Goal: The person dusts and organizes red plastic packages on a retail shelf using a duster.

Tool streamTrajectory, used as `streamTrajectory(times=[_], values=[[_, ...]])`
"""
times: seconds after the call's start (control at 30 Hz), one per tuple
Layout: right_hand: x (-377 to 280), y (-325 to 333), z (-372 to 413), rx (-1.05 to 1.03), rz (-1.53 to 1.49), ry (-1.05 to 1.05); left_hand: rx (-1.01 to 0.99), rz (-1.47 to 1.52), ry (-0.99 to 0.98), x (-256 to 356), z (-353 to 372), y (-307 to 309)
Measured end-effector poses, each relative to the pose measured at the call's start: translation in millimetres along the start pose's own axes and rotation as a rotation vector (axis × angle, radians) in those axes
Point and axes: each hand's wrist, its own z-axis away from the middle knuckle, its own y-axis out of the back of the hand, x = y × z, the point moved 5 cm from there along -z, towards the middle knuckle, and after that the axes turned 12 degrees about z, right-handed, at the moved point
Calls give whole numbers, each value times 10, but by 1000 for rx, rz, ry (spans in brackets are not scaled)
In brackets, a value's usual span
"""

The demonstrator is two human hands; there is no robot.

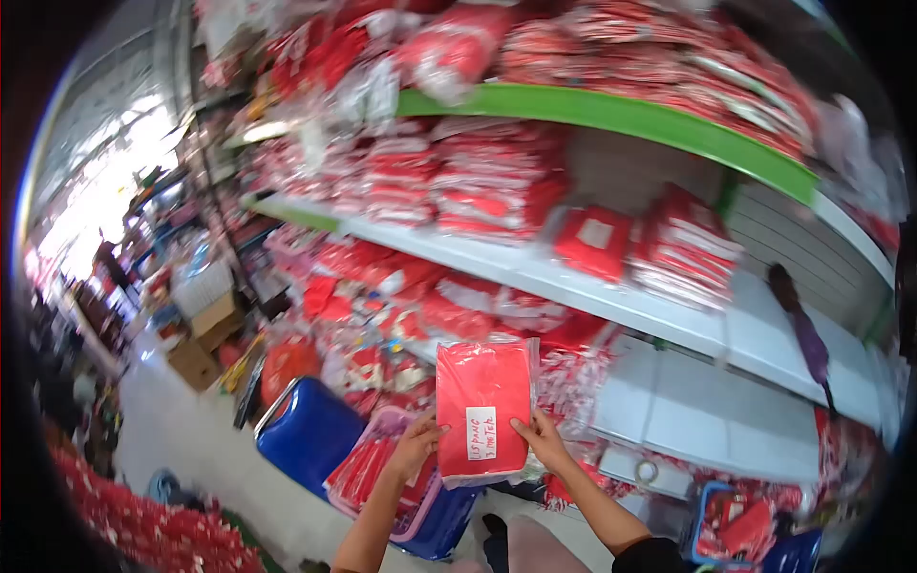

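A clear plastic packet of folded red cloth is held up in front of me, above a pink basket. A white label with handwriting in red is on its front. On the packet's left edge, my left hand is closed with the fingers at the lower part. My right hand grips the opposite edge, its thumb lying on the front. More red packets lie in the basket below my left hand.
Ahead, shelves carry stacks of red packets. A blue folding chair stands left of the basket. A purple umbrella-like item hangs at the right. Below it sits a blue crate. Cardboard boxes stand along the aisle.
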Motion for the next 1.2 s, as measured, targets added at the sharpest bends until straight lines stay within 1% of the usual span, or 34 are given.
streamTrajectory(times=[0.03,0.07,0.1,0.13,0.17,0.2,0.23,0.3,0.33,0.43,0.5,0.57,0.6,0.7,0.73,0.83,0.87,0.93,0.97,1.03,1.07,1.1,1.17,1.2], values=[[9,125,162,48,-137,-55,-62,-8,30,-11,-25,-194],[48,246,314,94,-277,-101,-130,-49,-13,-67,-102,-319],[65,378,477,137,-422,-140,-123,-55,47,-117,-146,-542],[-25,482,693,119,-529,-245,-114,-67,106,-124,-170,-802],[-47,595,856,117,-539,-232,-103,-81,164,-180,-198,-1012],[-57,694,1013,112,-546,-223,-171,-318,120,-290,-374,-1040],[-70,794,1168,101,-549,-216,-201,-228,202,-409,-389,-1232],[-167,1057,1483,171,-559,-160,-243,-51,361,-602,-387,-1646],[-206,1200,1639,217,-549,-139,-350,118,479,-739,-343,-1871],[-450,1557,2042,327,-565,-46,-521,191,567,-997,-400,-2462],[-550,1785,2213,404,-604,16,-519,193,717,-1130,-388,-2827],[-692,1984,2374,450,-539,18,-531,216,860,-1237,-352,-3197],[-764,2127,2439,471,-502,21,-562,204,858,-1335,-417,-3368],[-839,2647,2589,498,-304,-10,-570,-115,669,-1624,-604,-3747],[-948,2831,2665,494,-187,-7,-610,-48,673,-1709,-644,-3921],[-1350,3412,2901,844,325,219,-706,-37,526,-1869,-790,-4395],[-1498,3581,2978,977,444,228,-730,-26,405,-1827,-805,-4587],[-1812,3890,3116,1235,689,243,-739,-1,284,-1771,-937,-4915],[-1910,4038,3130,1320,928,245,-740,14,223,-1753,-1003,-5057],[-1999,4299,3083,1459,1417,244,-728,-6,163,-1796,-1260,-5270],[-1978,4430,3012,1419,1490,148,-727,-19,128,-1816,-1387,-5378],[-1927,4527,2976,1374,1578,7,-724,-31,93,-1854,-1501,-5476],[-1783,4697,2915,1273,1739,-274,-654,-46,49,-1974,-1730,-5632],[-1676,4835,2905,1184,1733,-338,-618,-44,27,-2049,-1811,-5693]])
